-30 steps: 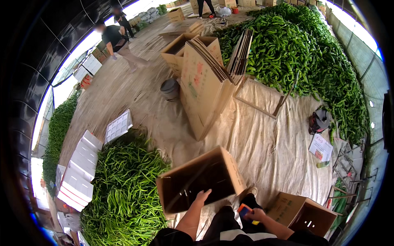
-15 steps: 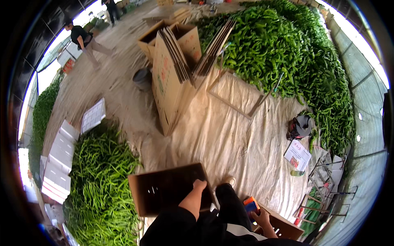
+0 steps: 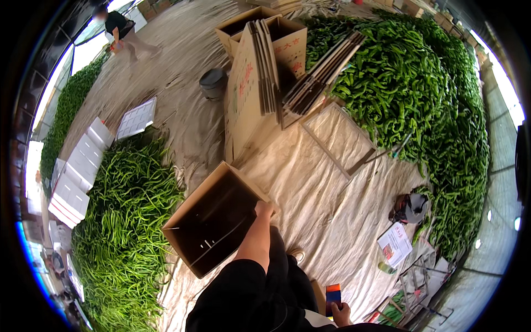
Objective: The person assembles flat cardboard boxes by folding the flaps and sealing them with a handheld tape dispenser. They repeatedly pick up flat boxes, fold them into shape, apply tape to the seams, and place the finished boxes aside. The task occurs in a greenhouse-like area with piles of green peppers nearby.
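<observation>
The single head-worn fisheye view is looking steeply down from standing height, facing forward over a tarp-covered floor (image 3: 332,182). It is sitting close above the person's own left hand (image 3: 264,209) and the open cardboard box (image 3: 213,224), while distant pepper heaps (image 3: 420,88) are bending along the rim (no second view is sharing the scene).

Matt brown cardboard box (image 3: 213,221) is sitting at nine o'clock of the left hand (image 3: 264,209); wrinkled pale cloth sheet (image 3: 326,193) is lying rough; green peppers (image 3: 124,221) are looking glossy.
</observation>
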`<state>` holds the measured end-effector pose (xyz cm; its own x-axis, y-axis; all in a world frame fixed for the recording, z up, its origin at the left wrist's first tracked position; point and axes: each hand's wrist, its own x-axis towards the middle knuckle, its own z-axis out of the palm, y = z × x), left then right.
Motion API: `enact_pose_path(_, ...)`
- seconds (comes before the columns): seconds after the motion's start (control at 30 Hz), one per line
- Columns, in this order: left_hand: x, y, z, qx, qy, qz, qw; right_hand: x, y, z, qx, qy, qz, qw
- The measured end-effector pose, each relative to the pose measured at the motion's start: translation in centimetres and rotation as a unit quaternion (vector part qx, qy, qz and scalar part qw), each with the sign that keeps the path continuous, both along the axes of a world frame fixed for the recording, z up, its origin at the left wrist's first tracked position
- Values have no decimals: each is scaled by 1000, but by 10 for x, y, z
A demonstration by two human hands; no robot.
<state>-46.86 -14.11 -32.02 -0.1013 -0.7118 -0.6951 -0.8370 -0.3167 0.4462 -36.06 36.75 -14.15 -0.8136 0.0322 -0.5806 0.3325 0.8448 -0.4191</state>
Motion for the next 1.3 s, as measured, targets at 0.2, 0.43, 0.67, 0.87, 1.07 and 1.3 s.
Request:
enact_pose_path(0.2, 22, -42, 3, 7, 19, 53, 998, -29, -36, 5, 56, -17, -25, 998)
enact_pose_path(0.43, 80, -149, 48, -203, -58, 26, 977, -82, -109, 17, 61, -19, 15, 998)
enact_pose_path(0.67, 66, -242, 34, -159, -100, -87, 978, -112, -209, 30, -75, -20, 4, 997)
enact_pose_path(0.87, -129, -216, 150, -238, 210, -98, 943, -102, -197, 31, 0, -9, 5, 1000)
enact_pose_path(1.07, -232, -276, 176, -147, 247, -181, 940, -101, -195, 26, 19, 6, -9, 1000)
enact_pose_path(1.3, -224, -295, 176, -66, 305, -247, 918, -107, -184, 23, 18, 7, 2, 1000)
